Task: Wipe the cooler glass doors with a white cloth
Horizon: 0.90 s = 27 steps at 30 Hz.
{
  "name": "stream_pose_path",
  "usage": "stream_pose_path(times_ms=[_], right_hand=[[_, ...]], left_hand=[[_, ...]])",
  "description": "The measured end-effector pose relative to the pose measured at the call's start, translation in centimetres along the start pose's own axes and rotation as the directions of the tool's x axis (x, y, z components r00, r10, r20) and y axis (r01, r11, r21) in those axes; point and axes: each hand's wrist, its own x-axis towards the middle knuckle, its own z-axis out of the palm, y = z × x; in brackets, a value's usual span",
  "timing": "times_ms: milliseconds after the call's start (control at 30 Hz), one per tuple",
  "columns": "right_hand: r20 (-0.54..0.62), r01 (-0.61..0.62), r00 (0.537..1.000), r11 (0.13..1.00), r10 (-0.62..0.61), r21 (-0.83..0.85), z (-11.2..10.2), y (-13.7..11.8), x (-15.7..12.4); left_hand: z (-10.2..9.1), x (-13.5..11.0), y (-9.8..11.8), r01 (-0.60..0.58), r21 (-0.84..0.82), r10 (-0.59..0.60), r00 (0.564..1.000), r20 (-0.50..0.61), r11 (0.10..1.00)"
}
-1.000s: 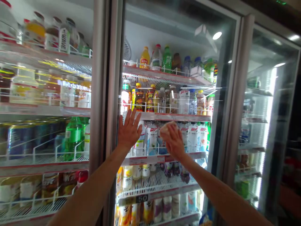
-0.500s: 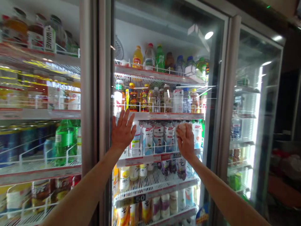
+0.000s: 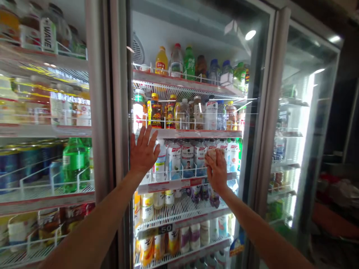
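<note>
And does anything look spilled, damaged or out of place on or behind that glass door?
No spill or damage stands out on the glass door. Slightly odd: below the white-labelled bottles, stock looks uneven, with purple bottles grouped apart from the yellow-labelled bottle and wire rack showing between.

Palm forward and fingers spread, the left hand (image 3: 143, 151) is against the glass door (image 3: 182, 22) of a drinks fridge (image 3: 97, 93). The right hand (image 3: 218, 172) presses a crumpled pale cloth (image 3: 211, 157) to the same pane, in front of white-labelled bottles (image 3: 187, 158). Up on the top shelf (image 3: 190, 82) I can see an orange-drink bottle (image 3: 161, 61), a red-capped clear bottle (image 3: 176, 61) and a green bottle (image 3: 189, 63) side by side. A dark tag reading 50 (image 3: 165, 229) hangs lower down. Over to the left, drink cans (image 3: 28, 164) stand near a big green soda bottle (image 3: 74, 164).
</note>
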Motion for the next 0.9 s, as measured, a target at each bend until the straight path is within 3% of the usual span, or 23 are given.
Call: stream_pose_path(times_ms=[33, 100, 200, 267, 433, 533, 600, 700, 733, 767, 800, 900], right_hand=[[0.007, 0.007, 1.000, 1.000, -0.007, 0.004, 0.2, -0.5, -0.2], [0.095, 0.141, 0.985, 0.989, -0.145, 0.049, 0.5, -2.4, -2.1], [0.219, 0.413, 0.867, 0.892, -0.447, 0.183, 0.9, -5.4, -5.9], [0.239, 0.460, 0.830, 0.861, -0.504, 0.218, 1.1, -6.4, -6.7], [0.184, 0.226, 0.952, 0.968, -0.243, 0.111, 1.8, -7.0, -2.7], [0.135, 0.193, 0.968, 0.973, -0.210, 0.127, 2.4, -8.2, -2.7], [0.183, 0.329, 0.914, 0.926, -0.362, 0.186, 2.5, -9.0, -4.7], [0.253, 0.563, 0.738, 0.778, -0.625, 0.280, 2.3, -8.8, -7.3], [0.253, 0.592, 0.712, 0.753, -0.655, 0.286, 2.2, -8.3, -7.4], [0.248, 0.587, 0.722, 0.762, -0.646, 0.275, 2.1, -7.7, -6.9], [0.237, 0.546, 0.768, 0.801, -0.596, 0.246, 2.0, -7.0, -6.0], [0.149, 0.242, 0.954, 0.963, -0.259, 0.122, 1.8, -5.3, -2.3]], left_hand=[[0.0, 0.1, -0.1, 0.002, 0.001, -0.002, 1.000, 0.002, 1.000], [0.1, 0.2, -0.2, 0.006, -0.005, -0.006, 1.000, 0.004, 1.000], [0.1, -0.5, -0.1, -0.008, -0.004, 0.008, 1.000, 0.009, 1.000], [0.0, -1.9, 0.3, -0.054, 0.007, 0.054, 0.998, 0.017, 0.998], [-0.1, -5.5, 1.3, -0.153, 0.027, 0.152, 0.987, 0.047, 0.988], [-0.1, -5.9, 1.4, -0.157, 0.041, 0.155, 0.987, 0.039, 0.987], [-0.1, -5.7, 1.4, -0.157, 0.040, 0.156, 0.987, 0.033, 0.987], [-0.1, -5.5, 1.2, -0.160, 0.034, 0.160, 0.987, 0.022, 0.986], [-0.1, -5.5, 1.2, -0.160, 0.031, 0.160, 0.987, 0.021, 0.987], [-0.1, -5.6, 1.2, -0.158, 0.026, 0.158, 0.987, 0.022, 0.987], [-0.1, -5.6, 1.2, -0.156, 0.020, 0.155, 0.988, 0.023, 0.988], [0.0, -5.7, 1.1, -0.147, -0.006, 0.147, 0.989, 0.025, 0.989]])
